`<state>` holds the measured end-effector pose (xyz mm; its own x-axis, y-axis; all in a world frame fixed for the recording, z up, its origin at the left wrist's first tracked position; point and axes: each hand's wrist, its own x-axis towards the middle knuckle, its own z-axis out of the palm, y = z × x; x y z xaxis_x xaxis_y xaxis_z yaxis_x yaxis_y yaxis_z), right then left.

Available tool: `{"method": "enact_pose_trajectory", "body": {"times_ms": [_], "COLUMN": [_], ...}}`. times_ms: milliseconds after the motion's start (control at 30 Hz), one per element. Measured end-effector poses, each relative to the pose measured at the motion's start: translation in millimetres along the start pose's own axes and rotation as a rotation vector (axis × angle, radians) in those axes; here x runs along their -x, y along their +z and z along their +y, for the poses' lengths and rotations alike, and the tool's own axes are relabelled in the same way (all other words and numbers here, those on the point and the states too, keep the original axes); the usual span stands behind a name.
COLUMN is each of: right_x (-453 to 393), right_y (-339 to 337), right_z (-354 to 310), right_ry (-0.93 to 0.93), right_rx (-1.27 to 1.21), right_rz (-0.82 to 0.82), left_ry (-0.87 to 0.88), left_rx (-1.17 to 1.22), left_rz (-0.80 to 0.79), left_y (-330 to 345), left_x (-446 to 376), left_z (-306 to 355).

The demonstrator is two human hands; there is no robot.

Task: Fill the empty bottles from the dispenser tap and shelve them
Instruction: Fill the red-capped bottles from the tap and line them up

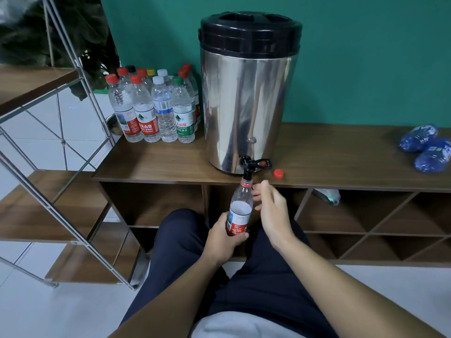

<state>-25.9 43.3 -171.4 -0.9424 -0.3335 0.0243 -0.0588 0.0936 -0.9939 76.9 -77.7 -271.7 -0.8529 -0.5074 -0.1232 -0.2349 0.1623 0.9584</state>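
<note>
While the left hand (224, 236) grips an uncapped bottle (240, 211) under the dispenser tap (249, 167), right hand (272, 208) beside it, fingers loosely spread, holding nothing, 1 red cap (278, 173) on the countertop (151, 162).

head cam | worn, wide-angle | looks forward-down | close over lap, hands | faces cabinet (151, 167) and dispenser (246, 93) | single view

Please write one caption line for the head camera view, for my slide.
Left hand holds an uncapped bottle under the dispenser tap; right hand hovers beside it.
</note>
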Motion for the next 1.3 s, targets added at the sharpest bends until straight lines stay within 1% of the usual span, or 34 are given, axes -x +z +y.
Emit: {"method": "enact_pose_trajectory", "body": {"times_ms": [67, 167, 267, 400, 500, 733, 1000, 1300], "right_x": [13.1, 30.6, 35.8, 34.6, 34.8, 33.0, 30.8, 32.8], "right_y": [3.9, 10.8, 12.7, 9.1, 5.8, 5.3, 1.2, 2.5], "right_z": [19.5, 48.1, 63.9, 68.1, 70.9, 77.7, 83.3, 82.0], "right_ry": [0.015, 0.023, 0.035, 0.002, 0.034, 0.032, 0.025, 0.008], "right_rx": [0.018, 0.123, 0.16, 0.167, 0.171, 0.176, 0.185, 0.186], "right_rz": [-0.057, -0.135, -0.157, -0.17, -0.191, -0.24, -0.273, -0.275], "left_ry": [0.011, 0.037, 0.075, 0.096, 0.102, 0.104, 0.097, 0.094], "left_rx": [-0.019, -0.034, -0.023, 0.004, 0.007, 0.048, 0.016, -0.009], "left_rz": [-0.007, -0.03, -0.037, -0.063, -0.069, -0.071, -0.065, -0.074], "left_y": [-0.2, 0.7, 4.2, 2.7, 2.7, 0.1, 0.8, -2.4], "left_x": [0.8, 4.0, 8.3, 9.1, 8.8, 11.8, 13.0, 15.1], "left_z": [-1.4, -2.9, 0.9, 0.4, -2.1, -2.0, -3.3, -1.8]}}
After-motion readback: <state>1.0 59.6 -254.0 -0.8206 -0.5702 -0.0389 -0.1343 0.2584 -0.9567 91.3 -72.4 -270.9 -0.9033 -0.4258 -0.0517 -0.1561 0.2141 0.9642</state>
